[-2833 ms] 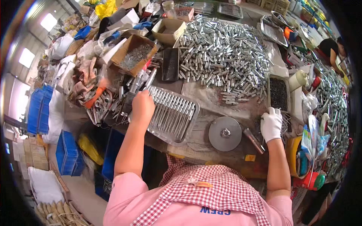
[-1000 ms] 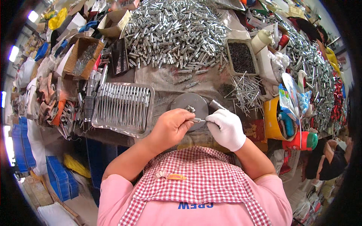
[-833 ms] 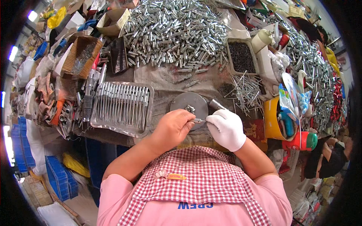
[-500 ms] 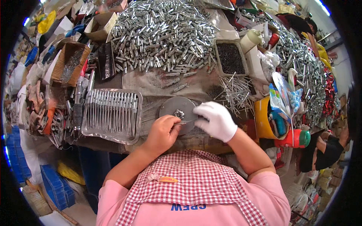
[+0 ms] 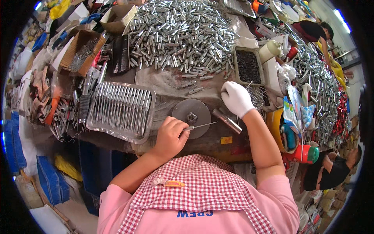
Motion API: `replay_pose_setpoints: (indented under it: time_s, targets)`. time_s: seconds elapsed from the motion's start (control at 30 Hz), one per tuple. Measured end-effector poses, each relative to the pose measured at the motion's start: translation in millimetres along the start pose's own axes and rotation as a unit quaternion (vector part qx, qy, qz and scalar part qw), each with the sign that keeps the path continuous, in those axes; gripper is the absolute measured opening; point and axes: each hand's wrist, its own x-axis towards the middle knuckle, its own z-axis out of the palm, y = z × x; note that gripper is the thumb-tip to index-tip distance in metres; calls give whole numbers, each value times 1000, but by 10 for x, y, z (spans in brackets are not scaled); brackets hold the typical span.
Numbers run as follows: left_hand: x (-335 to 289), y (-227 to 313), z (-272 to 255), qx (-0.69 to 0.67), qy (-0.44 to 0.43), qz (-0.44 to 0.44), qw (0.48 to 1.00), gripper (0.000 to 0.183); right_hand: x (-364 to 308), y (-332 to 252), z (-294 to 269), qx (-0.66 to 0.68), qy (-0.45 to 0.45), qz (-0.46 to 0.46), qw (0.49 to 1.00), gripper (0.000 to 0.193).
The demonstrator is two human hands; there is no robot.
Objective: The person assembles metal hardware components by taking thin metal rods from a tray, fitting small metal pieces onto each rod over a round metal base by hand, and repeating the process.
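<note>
Beside a round grey disc (image 5: 200, 111), my bare left hand (image 5: 172, 135) is closed in a pinch. It holds a thin metal rod (image 5: 204, 124) with a thicker silver end at the fingers, and its slim tip points right over the disc. A small cluster of metal bits (image 5: 191, 117) sits at the disc's middle. My right hand (image 5: 236, 98), in a white glove, is up and to the right with curled fingers, left of a pile of thin rods (image 5: 255, 95). Whatever its fingertips hold is hidden. A shiny metal cylinder (image 5: 230, 122) lies just right of the disc.
To the left, a metal tray (image 5: 150, 124) carries a row of silver pieces with thin shafts. A large heap of short metal tubes (image 5: 179, 35) fills the back. A container (image 5: 261, 74) of small dark parts and a yellow tub (image 5: 274, 126) stand at right. Another person (image 5: 331, 167) is at far right.
My right hand has left the disc and moved up and right, beside the thin rods. The rod in my left hand now shows clearly. The whole view has shifted slightly.
</note>
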Motion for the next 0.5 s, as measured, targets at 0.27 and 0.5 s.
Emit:
replay_pose_setpoints:
  time_s: [0.27, 0.5]
  targets:
    - [-110, -59, 165, 69, 16, 10, 997, 17, -735, -866, 124, 244, 50, -124, 961, 22]
    - [-112, -30, 128, 75, 6, 4, 997, 20, -754, -958, 424, 137, 83, -148, 976, 15]
